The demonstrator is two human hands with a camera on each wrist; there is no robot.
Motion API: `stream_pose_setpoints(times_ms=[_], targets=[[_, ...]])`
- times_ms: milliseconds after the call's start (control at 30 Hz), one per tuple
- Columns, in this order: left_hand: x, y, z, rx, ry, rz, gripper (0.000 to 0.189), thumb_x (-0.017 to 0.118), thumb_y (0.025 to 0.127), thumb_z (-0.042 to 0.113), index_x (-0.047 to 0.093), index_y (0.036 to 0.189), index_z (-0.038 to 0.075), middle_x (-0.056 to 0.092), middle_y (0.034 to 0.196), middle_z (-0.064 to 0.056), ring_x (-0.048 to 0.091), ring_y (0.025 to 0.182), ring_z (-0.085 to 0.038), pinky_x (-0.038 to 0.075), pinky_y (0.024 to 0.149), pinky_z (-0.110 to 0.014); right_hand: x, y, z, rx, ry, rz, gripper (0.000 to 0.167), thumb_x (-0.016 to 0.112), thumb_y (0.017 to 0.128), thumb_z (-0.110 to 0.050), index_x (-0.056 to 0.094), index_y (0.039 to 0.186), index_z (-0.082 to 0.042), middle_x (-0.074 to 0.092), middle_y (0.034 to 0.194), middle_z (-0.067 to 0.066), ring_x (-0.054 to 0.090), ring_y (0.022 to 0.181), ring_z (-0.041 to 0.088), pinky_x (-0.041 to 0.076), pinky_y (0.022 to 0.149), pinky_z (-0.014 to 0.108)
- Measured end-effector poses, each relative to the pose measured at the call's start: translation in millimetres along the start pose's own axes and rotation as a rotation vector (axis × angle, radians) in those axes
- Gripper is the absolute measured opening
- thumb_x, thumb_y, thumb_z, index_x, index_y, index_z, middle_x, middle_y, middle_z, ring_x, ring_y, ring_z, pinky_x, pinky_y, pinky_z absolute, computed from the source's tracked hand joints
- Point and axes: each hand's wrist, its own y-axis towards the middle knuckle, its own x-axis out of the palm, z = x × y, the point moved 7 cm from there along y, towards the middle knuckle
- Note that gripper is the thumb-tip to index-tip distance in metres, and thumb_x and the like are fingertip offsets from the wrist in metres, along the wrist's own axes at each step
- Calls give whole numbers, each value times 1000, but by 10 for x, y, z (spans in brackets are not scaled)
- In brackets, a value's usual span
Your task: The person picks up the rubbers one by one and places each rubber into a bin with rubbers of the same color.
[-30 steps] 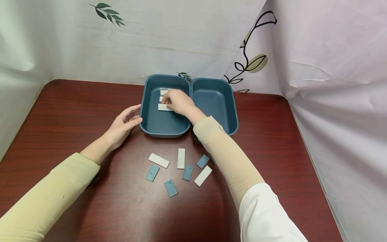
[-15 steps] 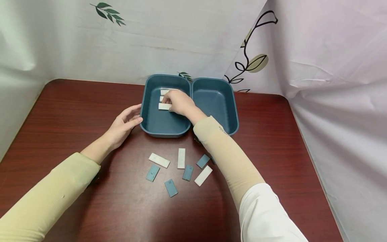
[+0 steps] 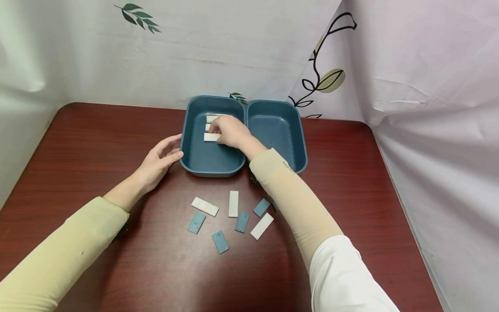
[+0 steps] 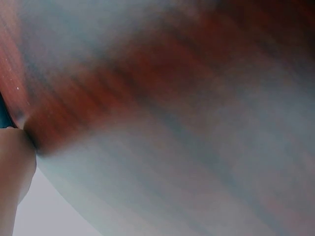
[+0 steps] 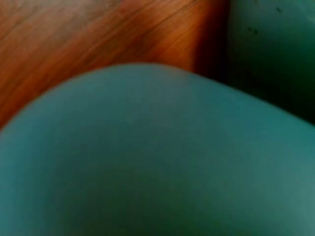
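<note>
In the head view my right hand [image 3: 231,132] reaches into the left blue tray [image 3: 210,167], its curled fingers and thumb at the right end of a white rectangular tile [image 3: 211,137]. Behind that tile lie two more, a white tile [image 3: 208,128] and the rearmost white tile [image 3: 211,118], both partly hidden by the hand. My left hand [image 3: 153,167] rests against the outer left wall of this tray, thumb near the rim and fingers extended. The left wrist view shows part of the left hand [image 4: 15,167] and blurred tabletop; the right wrist view is mostly filled by a blurred blue-green surface.
A second blue tray [image 3: 277,138] stands right beside the first. In front lie white tiles [image 3: 233,204] and several smaller blue tiles [image 3: 220,242], one partly under the right forearm. The dark red table [image 3: 156,260] meets a white patterned curtain [image 3: 163,65] at the back.
Almost nothing moves. The right fingers and thumb shift slightly at the white tile's end; the left hand stays at the tray.
</note>
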Motion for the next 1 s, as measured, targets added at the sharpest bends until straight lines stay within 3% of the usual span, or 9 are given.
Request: stream_pose_setpoints(times_ms=[167, 533, 633, 1000], targets=[[2, 2, -11, -8, -5, 1, 55, 57, 110, 9, 41, 162, 12, 53, 143, 11, 59, 124, -2, 48, 103, -11, -19, -16, 9, -23, 49, 8, 30, 76, 98, -7, 76, 127, -11, 75, 125, 8, 68, 115, 21, 55, 103, 33], [7, -13, 3, -18, -17, 5, 54, 57, 110, 9, 42, 162, 12, 54, 142, 12, 59, 123, -2, 48, 103, -10, -190, -131, 10, -56, 309, 34, 29, 75, 99, -4, 74, 128, -4, 73, 129, 11, 68, 115, 23, 57, 101, 30], [-5, -18, 1, -15, -12, 7, 54, 57, 110, 9, 42, 162, 13, 54, 142, 12, 59, 123, -2, 48, 103, -10, -198, -122, 35, -42, 308, 29, 29, 75, 98, -3, 74, 127, -4, 73, 127, 11, 67, 114, 23, 56, 100, 29], [-14, -3, -12, -8, -16, 4, 55, 57, 110, 8, 41, 162, 10, 54, 143, 8, 59, 124, -4, 49, 103, -11, -94, -90, 47, -51, 148, -15, 28, 79, 96, -5, 76, 123, -11, 74, 121, 7, 67, 113, 21, 55, 100, 33]])
